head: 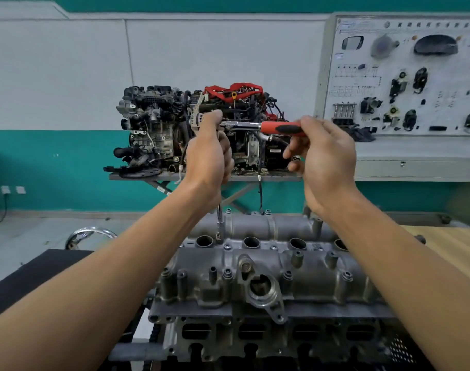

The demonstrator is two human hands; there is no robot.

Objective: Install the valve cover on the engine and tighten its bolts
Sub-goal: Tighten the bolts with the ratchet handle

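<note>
A grey metal valve cover [266, 266] sits on the engine [255, 333] in front of me. A ratchet wrench [244, 125] with a red and black handle [284, 129] is held level above it. A long chrome extension [220, 219] drops from the ratchet head onto a bolt [218, 236] near the cover's far left. My left hand [208, 153] grips the ratchet head and the top of the extension. My right hand [322, 156] holds the handle's end. Other bolts [227, 247] show along the cover.
A second engine [199, 129] with red parts stands on a stand behind. At the right is a white display board [405, 76] of car parts. A wooden tabletop [448, 250] lies to the right, a dark mat [41, 274] to the left.
</note>
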